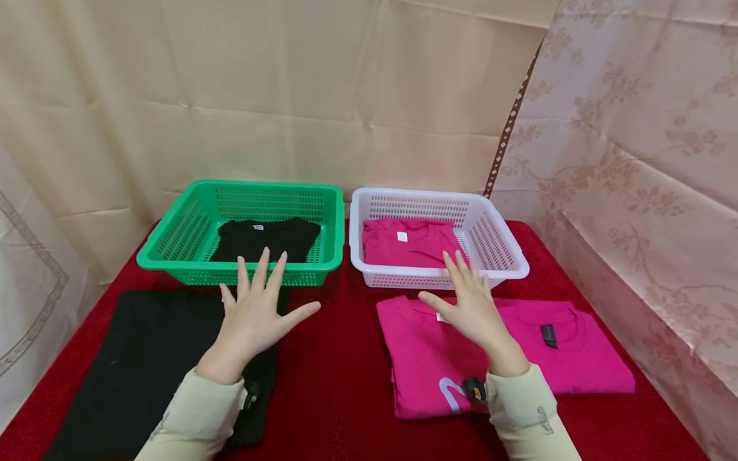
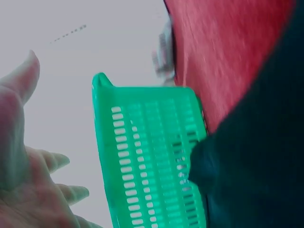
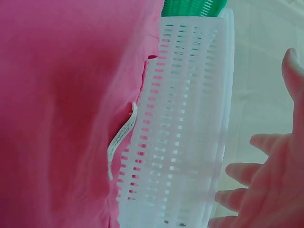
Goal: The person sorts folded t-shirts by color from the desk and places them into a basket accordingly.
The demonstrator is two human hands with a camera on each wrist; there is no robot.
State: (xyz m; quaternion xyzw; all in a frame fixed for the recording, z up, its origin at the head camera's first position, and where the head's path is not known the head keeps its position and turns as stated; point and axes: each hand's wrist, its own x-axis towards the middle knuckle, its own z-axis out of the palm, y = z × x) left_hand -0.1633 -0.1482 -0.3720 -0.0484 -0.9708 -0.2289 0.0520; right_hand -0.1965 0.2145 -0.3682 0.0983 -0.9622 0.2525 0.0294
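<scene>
My left hand (image 1: 252,320) is held over the folded black cloth (image 1: 161,358) with its fingers spread, in front of the green basket (image 1: 152,256). Spread the same way, my right hand (image 1: 474,307) hovers above the folded pink shirts and holds nothing. Under it is a pink shirt (image 1: 418,365) with a pale printed mark, and another pink shirt (image 1: 588,365) with a dark neck label lies to its right. A black shirt (image 1: 265,240) lies folded inside the green basket. Inside the white basket (image 1: 507,256) is a pink shirt (image 1: 403,250) with a white label.
Red cloth (image 1: 334,384) covers the table, and a strip of it shows between the black and pink piles. The baskets stand side by side at the back against a beige curtain (image 1: 277,83). A flowered curtain (image 1: 646,160) closes off the right side.
</scene>
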